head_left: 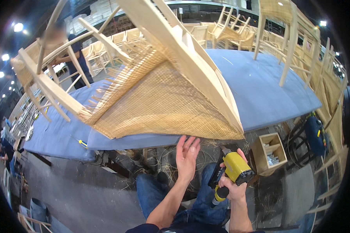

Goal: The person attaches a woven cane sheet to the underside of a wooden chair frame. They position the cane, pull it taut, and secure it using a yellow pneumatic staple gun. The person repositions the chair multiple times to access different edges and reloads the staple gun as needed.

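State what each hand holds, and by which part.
The right hand holds the yellow tool by its handle; the left hand is open, holding nothing.

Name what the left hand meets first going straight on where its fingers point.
Most likely the lower edge of the woven panel; the left hand may already touch it, as depth is unclear.

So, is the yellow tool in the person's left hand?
No, the right hand grips the yellow tool, while the open left hand is at the woven sheet.
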Demonstrator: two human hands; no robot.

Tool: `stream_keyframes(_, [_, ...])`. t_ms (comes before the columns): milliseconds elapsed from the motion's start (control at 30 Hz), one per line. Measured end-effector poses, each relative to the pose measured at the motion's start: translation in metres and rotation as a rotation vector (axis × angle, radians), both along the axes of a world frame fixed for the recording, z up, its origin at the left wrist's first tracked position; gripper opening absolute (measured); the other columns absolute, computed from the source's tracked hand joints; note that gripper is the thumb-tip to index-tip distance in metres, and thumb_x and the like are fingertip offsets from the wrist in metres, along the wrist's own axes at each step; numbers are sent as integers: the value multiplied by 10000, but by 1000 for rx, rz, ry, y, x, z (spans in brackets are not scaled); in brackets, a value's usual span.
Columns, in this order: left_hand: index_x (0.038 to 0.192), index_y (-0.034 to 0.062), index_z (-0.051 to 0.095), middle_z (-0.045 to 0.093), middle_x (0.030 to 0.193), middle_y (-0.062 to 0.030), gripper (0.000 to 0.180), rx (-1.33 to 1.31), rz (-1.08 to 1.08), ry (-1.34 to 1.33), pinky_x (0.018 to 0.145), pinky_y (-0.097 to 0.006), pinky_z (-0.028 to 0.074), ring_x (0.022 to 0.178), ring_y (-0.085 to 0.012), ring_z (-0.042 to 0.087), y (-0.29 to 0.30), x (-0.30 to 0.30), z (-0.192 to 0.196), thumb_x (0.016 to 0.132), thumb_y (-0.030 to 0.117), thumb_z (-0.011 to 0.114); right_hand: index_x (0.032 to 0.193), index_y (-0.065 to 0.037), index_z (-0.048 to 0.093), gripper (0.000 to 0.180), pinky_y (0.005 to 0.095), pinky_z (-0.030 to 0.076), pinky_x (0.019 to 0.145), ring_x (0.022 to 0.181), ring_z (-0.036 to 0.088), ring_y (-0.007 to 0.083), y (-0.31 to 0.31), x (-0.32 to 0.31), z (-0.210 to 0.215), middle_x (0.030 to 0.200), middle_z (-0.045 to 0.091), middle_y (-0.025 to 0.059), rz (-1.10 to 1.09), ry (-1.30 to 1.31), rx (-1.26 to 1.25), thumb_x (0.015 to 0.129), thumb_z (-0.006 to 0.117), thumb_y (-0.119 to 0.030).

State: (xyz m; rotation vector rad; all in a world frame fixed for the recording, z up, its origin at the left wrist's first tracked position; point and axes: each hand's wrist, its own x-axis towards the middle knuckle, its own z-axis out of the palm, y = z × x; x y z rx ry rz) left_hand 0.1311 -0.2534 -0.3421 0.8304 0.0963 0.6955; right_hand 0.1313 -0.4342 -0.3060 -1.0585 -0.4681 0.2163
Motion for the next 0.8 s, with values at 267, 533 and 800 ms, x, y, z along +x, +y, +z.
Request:
stream_keyframes(267, [1503, 105, 293, 351, 1532, -131, 664, -362, 54, -238, 1221, -503, 233, 1436, -320, 331, 32, 27, 17, 964, 250, 652, 1568, -136, 223, 995, 273, 540, 553, 603, 601, 156, 10, -10, 9, 1129, 577, 213, -33, 88, 30, 704, 651, 109])
stream_keyframes(533, [1477, 127, 342, 450, 1452, -88, 625, -306, 51, -265, 1142, -517, 374, 1321, -284, 465, 41, 60, 1, 960, 238, 675, 1572, -155, 221, 1005, 289, 539, 558, 615, 605, 164, 19, -7, 7, 1141, 576, 213, 27, 114, 31, 707, 657, 115])
stream_keyframes(800, [1479, 93, 363, 486, 1415, -82, 552, -117, 127, -255, 1106, -449, 427, 1278, -246, 503, 46, 56, -21, 996, 149, 626, 1578, -149, 205, 1019, 287, 521, 515, 582, 595, 157, 43, -2, 6, 1117, 577, 205, 36, 133, 4, 716, 707, 58])
